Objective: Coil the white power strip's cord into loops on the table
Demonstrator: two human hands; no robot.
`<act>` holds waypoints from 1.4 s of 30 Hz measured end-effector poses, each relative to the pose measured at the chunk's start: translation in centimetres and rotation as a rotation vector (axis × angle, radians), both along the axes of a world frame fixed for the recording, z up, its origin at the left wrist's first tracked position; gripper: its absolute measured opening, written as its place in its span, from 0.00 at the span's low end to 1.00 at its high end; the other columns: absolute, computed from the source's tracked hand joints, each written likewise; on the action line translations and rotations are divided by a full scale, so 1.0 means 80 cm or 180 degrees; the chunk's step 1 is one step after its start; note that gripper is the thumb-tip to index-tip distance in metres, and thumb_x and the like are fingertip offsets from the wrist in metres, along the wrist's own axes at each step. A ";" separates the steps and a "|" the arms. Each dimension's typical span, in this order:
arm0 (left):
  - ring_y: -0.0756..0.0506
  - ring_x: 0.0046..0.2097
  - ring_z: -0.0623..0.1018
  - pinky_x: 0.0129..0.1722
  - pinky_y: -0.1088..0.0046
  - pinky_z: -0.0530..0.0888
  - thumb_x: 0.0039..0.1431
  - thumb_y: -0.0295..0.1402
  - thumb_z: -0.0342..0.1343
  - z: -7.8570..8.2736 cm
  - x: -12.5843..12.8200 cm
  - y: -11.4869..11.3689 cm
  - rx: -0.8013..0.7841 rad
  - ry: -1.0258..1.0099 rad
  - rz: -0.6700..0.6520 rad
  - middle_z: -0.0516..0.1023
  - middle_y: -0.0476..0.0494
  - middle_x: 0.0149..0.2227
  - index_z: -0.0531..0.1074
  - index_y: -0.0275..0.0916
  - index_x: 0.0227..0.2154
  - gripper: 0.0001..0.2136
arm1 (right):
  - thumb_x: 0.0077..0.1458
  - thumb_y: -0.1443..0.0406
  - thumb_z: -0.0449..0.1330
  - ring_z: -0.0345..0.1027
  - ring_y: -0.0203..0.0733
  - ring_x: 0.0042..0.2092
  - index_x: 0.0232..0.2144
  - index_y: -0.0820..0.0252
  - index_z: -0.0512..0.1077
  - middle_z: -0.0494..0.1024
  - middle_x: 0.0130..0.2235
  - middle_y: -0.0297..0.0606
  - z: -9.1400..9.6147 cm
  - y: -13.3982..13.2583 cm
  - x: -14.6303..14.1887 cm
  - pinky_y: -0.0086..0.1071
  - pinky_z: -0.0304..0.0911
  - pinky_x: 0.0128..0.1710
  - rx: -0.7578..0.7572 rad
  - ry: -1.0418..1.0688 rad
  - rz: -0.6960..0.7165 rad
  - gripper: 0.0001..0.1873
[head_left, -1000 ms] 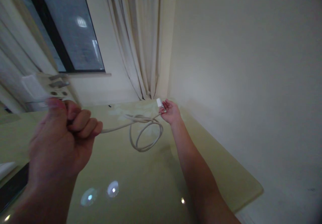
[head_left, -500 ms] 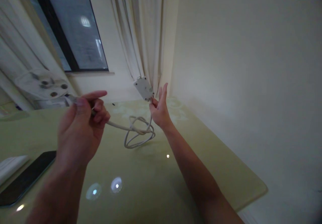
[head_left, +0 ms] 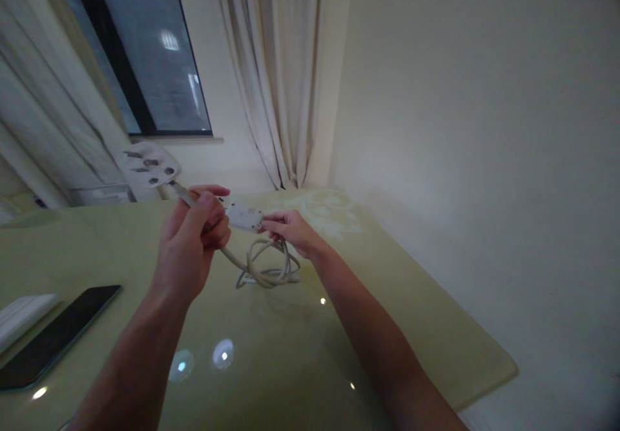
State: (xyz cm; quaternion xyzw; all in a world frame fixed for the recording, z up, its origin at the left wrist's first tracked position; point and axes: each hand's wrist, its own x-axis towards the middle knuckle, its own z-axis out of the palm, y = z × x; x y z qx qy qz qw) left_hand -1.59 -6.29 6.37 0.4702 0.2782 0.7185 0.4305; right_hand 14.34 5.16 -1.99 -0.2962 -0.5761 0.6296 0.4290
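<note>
My left hand (head_left: 194, 240) is closed round a white cable just below its white three-pin plug (head_left: 150, 166), which sticks up to the upper left. My right hand (head_left: 289, 229) pinches the other end, a small flat white socket block (head_left: 243, 217), and holds it close to my left hand's fingers. Between the two hands the white cable (head_left: 264, 266) hangs down in loose loops that rest on the glossy yellow-green table (head_left: 300, 353).
A dark phone (head_left: 55, 335) lies flat at the table's left, next to a white object (head_left: 22, 318) at the frame's edge. Cream curtains (head_left: 285, 75) and a dark window (head_left: 140, 50) stand behind the table. A plain wall (head_left: 475, 127) runs along the right.
My right hand has brought the socket block down and left, from raised near the curtain to beside my left hand. My left hand has closed on the cable near the plug. The loops have bunched up.
</note>
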 end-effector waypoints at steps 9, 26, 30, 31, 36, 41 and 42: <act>0.50 0.37 0.76 0.35 0.79 0.79 0.67 0.36 0.65 -0.008 0.002 0.009 -0.0071 0.0104 0.0146 0.79 0.42 0.39 0.82 0.39 0.52 0.13 | 0.63 0.66 0.67 0.67 0.26 0.23 0.29 0.64 0.77 0.80 0.26 0.33 0.002 0.008 -0.002 0.20 0.64 0.24 -0.0191 0.0565 -0.1240 0.10; 0.54 0.20 0.53 0.18 0.80 0.59 0.74 0.36 0.55 -0.018 0.053 0.004 -0.0692 -0.0649 -0.0153 0.52 0.57 0.21 0.66 0.38 0.24 0.19 | 0.72 0.63 0.55 0.38 0.25 0.15 0.30 0.58 0.67 0.48 0.17 0.16 0.001 0.044 0.048 0.19 0.37 0.15 -0.1365 0.1709 -0.2250 0.15; 0.54 0.20 0.54 0.19 0.79 0.57 0.73 0.36 0.56 -0.010 0.067 -0.022 -0.0457 -0.0289 -0.0162 0.51 0.55 0.20 0.65 0.38 0.22 0.21 | 0.72 0.68 0.52 0.38 0.24 0.15 0.27 0.59 0.65 0.47 0.17 0.17 0.000 0.053 0.069 0.18 0.39 0.15 -0.1469 0.1751 -0.2271 0.17; 0.54 0.21 0.54 0.19 0.79 0.57 0.73 0.36 0.56 -0.007 0.068 -0.029 -0.0384 -0.0230 -0.0141 0.52 0.55 0.20 0.65 0.38 0.22 0.21 | 0.72 0.69 0.50 0.38 0.25 0.15 0.27 0.60 0.65 0.47 0.17 0.17 0.000 0.054 0.073 0.18 0.39 0.15 -0.1470 0.1764 -0.2274 0.18; 0.54 0.21 0.50 0.19 0.78 0.56 0.72 0.38 0.57 0.009 0.058 -0.052 -0.0160 -0.0074 -0.0153 0.49 0.55 0.20 0.66 0.39 0.22 0.20 | 0.70 0.66 0.56 0.39 0.24 0.16 0.27 0.59 0.65 0.48 0.17 0.16 0.003 0.053 0.078 0.17 0.40 0.15 -0.1356 0.1824 -0.2350 0.16; 0.54 0.20 0.46 0.17 0.77 0.52 0.71 0.44 0.58 0.009 0.032 -0.031 -0.0272 0.0051 -0.0113 0.47 0.57 0.20 0.72 0.41 0.29 0.16 | 0.71 0.65 0.56 0.41 0.26 0.17 0.34 0.61 0.72 0.51 0.18 0.18 0.026 0.040 0.072 0.19 0.41 0.15 -0.0985 0.2000 -0.2245 0.11; 0.54 0.19 0.46 0.16 0.78 0.51 0.71 0.46 0.58 0.006 0.025 -0.023 -0.0372 0.0106 -0.0073 0.48 0.58 0.20 0.74 0.42 0.33 0.14 | 0.71 0.66 0.55 0.41 0.26 0.17 0.35 0.60 0.73 0.51 0.19 0.18 0.034 0.036 0.073 0.20 0.40 0.15 -0.0856 0.2071 -0.2166 0.10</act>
